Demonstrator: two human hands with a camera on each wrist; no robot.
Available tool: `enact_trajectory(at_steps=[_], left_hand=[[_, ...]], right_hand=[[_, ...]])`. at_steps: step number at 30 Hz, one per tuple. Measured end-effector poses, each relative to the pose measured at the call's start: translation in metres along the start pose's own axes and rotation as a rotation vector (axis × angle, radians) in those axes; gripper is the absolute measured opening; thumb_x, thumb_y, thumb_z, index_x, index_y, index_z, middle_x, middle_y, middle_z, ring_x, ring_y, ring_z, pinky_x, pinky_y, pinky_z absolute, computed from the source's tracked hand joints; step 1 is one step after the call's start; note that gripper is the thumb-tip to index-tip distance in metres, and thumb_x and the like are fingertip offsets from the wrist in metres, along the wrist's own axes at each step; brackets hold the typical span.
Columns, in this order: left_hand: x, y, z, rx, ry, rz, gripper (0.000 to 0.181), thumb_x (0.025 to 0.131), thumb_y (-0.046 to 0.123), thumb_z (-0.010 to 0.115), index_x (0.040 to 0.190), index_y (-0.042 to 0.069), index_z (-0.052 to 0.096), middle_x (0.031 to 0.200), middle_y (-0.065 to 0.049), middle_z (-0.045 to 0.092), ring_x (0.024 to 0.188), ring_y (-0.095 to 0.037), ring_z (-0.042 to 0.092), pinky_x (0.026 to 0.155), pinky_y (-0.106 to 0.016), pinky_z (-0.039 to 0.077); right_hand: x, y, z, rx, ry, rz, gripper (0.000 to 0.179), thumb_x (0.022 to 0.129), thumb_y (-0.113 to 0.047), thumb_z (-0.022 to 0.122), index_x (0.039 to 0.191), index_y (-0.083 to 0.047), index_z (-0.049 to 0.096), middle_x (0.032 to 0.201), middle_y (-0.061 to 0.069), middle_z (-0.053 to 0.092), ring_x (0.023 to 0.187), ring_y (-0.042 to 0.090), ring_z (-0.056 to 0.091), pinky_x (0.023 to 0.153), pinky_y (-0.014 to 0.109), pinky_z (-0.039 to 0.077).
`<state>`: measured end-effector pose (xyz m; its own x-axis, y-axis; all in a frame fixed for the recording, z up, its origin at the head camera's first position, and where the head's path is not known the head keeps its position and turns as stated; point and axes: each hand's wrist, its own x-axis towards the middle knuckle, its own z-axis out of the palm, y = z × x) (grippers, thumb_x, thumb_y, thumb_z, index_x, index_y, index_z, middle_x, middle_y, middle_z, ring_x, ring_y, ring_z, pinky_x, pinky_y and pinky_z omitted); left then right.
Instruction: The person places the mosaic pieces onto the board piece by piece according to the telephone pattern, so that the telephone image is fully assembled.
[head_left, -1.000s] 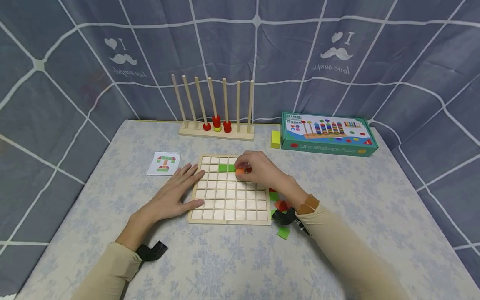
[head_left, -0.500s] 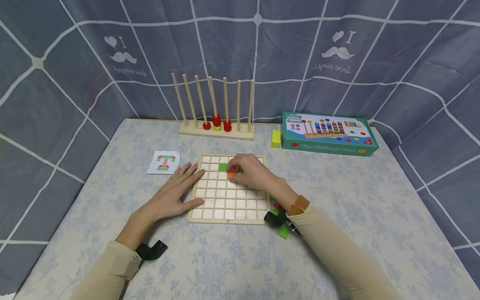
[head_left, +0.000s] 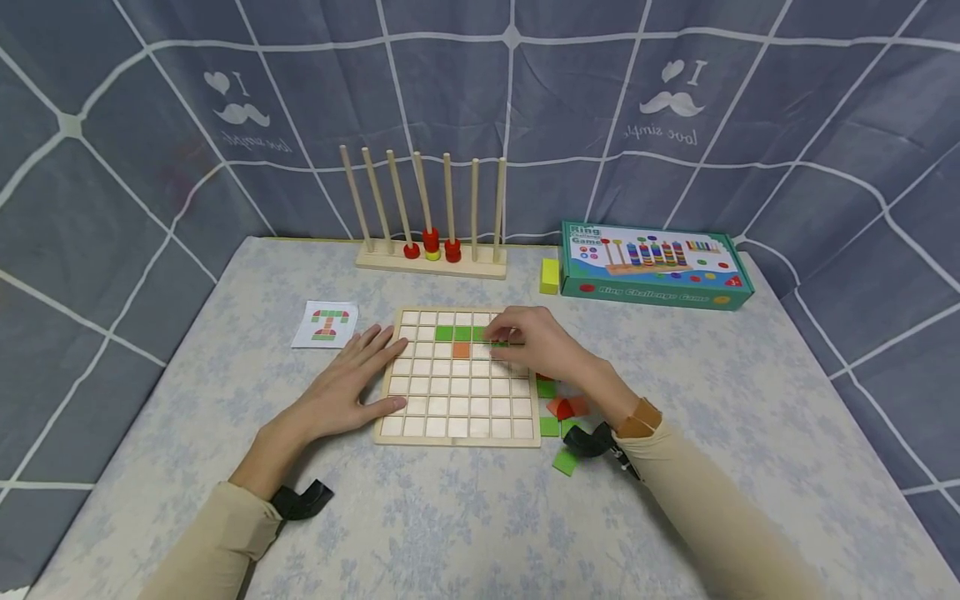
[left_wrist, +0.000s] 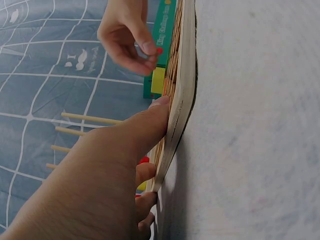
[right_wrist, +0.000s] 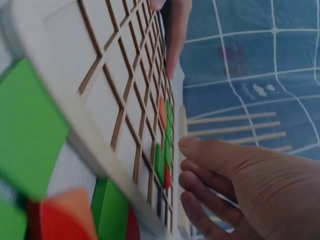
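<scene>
A wooden grid board (head_left: 457, 442) lies on the table. My left hand (head_left: 341, 387) rests along its left side, fingers spread and thumb on the edge. Near the board's far side, several green tiles (head_left: 462, 333) sit in a row of cells, with an orange tile (head_left: 461, 350) in the cell below the middle one. My right hand (head_left: 543, 342) hovers over the board's far right, fingers loosely bent, nothing between them. It partly covers the far right cells in the head view; the right wrist view shows a red tile (right_wrist: 167, 177) and a green tile (right_wrist: 159, 159) there.
Loose green tiles (head_left: 549, 427) and red-orange tiles (head_left: 561, 408) lie right of the board. A pattern card (head_left: 325, 325) lies left. Behind stand a peg rack (head_left: 431, 262) with red and yellow rings, a yellow block (head_left: 550, 277) and a green game box (head_left: 656, 265).
My right hand first moved left with the orange tile, left it in a cell under the green row, then drew back to the right. My left hand stayed in place.
</scene>
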<state>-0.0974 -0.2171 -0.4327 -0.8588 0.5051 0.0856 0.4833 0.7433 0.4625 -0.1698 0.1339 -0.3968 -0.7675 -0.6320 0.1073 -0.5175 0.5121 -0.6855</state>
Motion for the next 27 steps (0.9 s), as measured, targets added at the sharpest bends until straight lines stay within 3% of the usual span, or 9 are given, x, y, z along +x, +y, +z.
enact_trajectory(at_steps=[8,13,19,27], left_hand=[[0.000,-0.001,0.002,0.005,0.006,0.005,0.087,0.096,0.048,0.074,0.167,0.017,0.033,0.175,-0.016,0.023,0.164,-0.039,0.011,0.133,-0.059,0.010],[0.001,-0.001,0.002,0.008,0.012,0.011,0.086,0.097,0.048,0.073,0.167,0.017,0.034,0.175,-0.017,0.024,0.163,-0.040,0.012,0.132,-0.061,0.011],[0.002,-0.001,0.001,0.007,0.005,-0.001,0.087,0.097,0.049,0.073,0.168,0.018,0.033,0.175,-0.015,0.022,0.164,-0.039,0.011,0.132,-0.061,0.010],[0.001,-0.002,0.003,0.014,-0.006,-0.012,0.089,0.095,0.050,0.075,0.167,0.020,0.033,0.176,-0.013,0.021,0.164,-0.038,0.011,0.132,-0.060,0.011]], right_hand=[[-0.034,0.021,-0.024,-0.028,0.049,0.048,0.022,0.094,-0.012,0.081,0.115,-0.008,0.079,0.107,0.004,0.077,0.098,0.021,0.071,0.091,0.045,0.062],[-0.053,0.030,-0.034,-0.002,0.060,0.133,0.023,0.092,-0.015,0.084,0.114,-0.009,0.080,0.105,0.001,0.077,0.097,0.019,0.070,0.093,0.046,0.062],[-0.065,0.040,-0.040,0.006,0.023,0.183,0.027,0.089,-0.015,0.087,0.114,-0.011,0.080,0.105,0.000,0.078,0.094,0.017,0.069,0.092,0.044,0.062],[-0.072,0.044,-0.039,0.012,-0.041,0.176,0.030,0.085,-0.014,0.090,0.113,-0.012,0.081,0.104,-0.002,0.078,0.092,0.016,0.067,0.086,0.036,0.060]])
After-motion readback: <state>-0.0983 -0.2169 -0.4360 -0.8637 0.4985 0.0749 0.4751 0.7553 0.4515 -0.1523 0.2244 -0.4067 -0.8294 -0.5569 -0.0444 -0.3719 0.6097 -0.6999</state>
